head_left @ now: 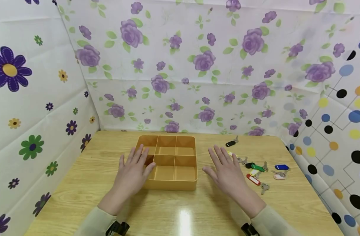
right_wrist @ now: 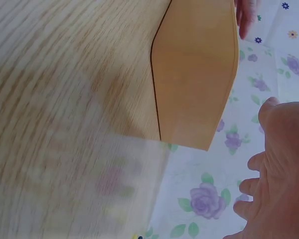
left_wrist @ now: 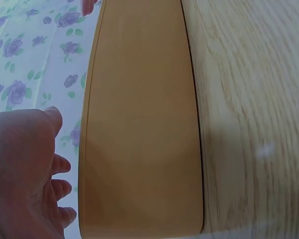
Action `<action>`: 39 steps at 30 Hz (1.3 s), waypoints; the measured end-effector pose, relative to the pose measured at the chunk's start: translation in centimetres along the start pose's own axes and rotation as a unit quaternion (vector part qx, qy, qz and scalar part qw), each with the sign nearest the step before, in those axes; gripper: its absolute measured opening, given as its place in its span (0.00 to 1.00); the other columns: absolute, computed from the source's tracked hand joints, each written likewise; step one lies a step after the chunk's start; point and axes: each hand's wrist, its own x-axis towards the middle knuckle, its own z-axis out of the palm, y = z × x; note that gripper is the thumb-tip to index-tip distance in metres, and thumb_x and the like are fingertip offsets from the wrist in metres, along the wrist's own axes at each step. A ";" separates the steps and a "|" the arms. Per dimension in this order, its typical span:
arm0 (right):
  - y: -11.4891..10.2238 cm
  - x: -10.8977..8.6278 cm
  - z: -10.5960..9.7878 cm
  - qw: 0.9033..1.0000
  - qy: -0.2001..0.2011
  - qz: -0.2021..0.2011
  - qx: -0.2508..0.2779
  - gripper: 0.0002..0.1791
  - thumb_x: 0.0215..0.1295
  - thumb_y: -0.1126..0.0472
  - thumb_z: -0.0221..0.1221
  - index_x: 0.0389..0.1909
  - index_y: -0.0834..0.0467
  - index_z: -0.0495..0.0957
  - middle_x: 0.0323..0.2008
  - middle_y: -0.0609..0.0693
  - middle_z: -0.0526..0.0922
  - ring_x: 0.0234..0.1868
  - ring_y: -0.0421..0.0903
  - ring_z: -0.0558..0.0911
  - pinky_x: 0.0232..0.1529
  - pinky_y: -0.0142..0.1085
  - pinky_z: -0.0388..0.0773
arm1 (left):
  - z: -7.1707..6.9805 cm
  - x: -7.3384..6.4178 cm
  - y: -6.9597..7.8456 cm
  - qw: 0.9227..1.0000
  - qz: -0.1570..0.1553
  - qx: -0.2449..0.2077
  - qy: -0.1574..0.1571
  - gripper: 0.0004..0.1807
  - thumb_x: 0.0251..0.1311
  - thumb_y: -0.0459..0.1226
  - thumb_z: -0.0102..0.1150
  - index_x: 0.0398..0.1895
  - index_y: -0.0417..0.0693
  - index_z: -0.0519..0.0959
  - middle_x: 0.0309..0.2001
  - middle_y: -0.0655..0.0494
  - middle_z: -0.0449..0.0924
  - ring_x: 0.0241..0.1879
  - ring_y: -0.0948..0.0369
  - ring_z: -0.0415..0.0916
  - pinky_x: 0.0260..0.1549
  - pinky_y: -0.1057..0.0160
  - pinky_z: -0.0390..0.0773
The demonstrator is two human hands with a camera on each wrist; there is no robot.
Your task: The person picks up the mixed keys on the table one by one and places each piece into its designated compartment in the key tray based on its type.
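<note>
An orange-tan divided box with several square compartments stands on the wooden table, and those I can see into hold nothing. My left hand hovers over its left side, fingers spread, covering part of the left compartments; whether it touches the rim I cannot tell. To the right of the box, my right hand is held palm down with spread fingers, apart from it. Just beyond that hand lie keys with tags: a green tag, a red tag and a yellow one, partly overlapping. The left wrist view shows the box's plain front wall close up.
Farther right on the table lie a blue key tag and a pink one. A black tag with a key sits near the back edge. Flowered cloth hangs behind, with patterned cloths on both sides.
</note>
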 end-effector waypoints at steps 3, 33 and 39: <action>-0.2 0.1 0.0 1.000 0.003 -0.002 0.002 0.46 0.86 0.33 0.50 0.90 0.55 0.53 0.89 0.58 0.50 0.88 0.63 0.51 0.83 0.70 0.42 | -0.1 -0.1 -0.4 1.000 -0.005 0.000 0.001 0.45 0.86 0.65 0.36 0.91 0.47 0.54 0.90 0.44 0.45 0.88 0.40 0.38 0.78 0.21 0.36; -3.5 1.3 1.5 0.998 -0.039 -0.039 0.001 0.45 0.85 0.31 0.48 0.90 0.55 0.56 0.88 0.57 0.52 0.87 0.63 0.53 0.82 0.72 0.49 | 0.6 -0.9 -2.2 0.999 -0.031 -0.027 -0.008 0.42 0.88 0.59 0.43 0.89 0.41 0.56 0.89 0.37 0.47 0.87 0.37 0.39 0.77 0.20 0.36; -4.4 1.3 1.9 0.998 -0.053 -0.046 0.004 0.45 0.86 0.31 0.47 0.90 0.54 0.56 0.89 0.55 0.52 0.88 0.61 0.53 0.82 0.71 0.48 | 0.9 -0.9 -2.3 0.999 -0.034 -0.034 -0.014 0.41 0.88 0.56 0.46 0.89 0.40 0.55 0.88 0.35 0.45 0.87 0.35 0.39 0.77 0.20 0.37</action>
